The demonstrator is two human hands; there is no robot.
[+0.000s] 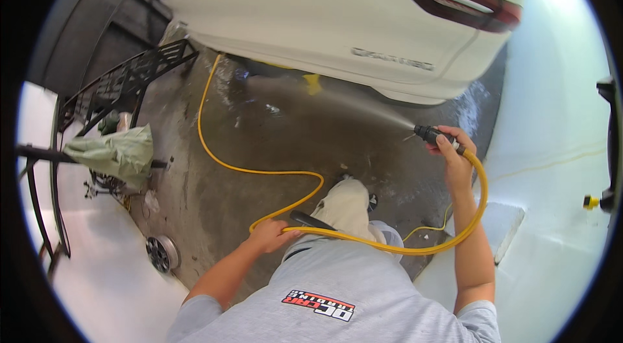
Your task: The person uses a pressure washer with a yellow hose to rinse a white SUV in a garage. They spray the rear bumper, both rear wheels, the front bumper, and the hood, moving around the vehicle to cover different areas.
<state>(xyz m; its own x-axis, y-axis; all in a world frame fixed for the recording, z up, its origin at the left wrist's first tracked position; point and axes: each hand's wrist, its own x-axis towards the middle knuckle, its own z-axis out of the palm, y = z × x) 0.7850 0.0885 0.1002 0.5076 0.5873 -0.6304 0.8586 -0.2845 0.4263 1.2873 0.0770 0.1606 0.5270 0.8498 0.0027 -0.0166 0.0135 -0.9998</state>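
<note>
My right hand [455, 148] grips a black spray nozzle [436, 136] at the end of a yellow hose [480, 197]. Water fans out of the nozzle toward the left, low along the wet floor beside a white car [292, 18]. The hose loops down from the nozzle and crosses in front of my body. On the left, my left hand [269, 236] is closed around that same hose at waist height. Beyond it, the hose snakes over the floor and runs up to the car's underside.
A black metal step frame [139, 73] stands at the far left, near a pale green cloth [120, 153] hung over a bar. Lower left, a wheel rim [162, 253] rests on the floor. A white block [500, 229] lies to the right, by the pale wall [551, 148].
</note>
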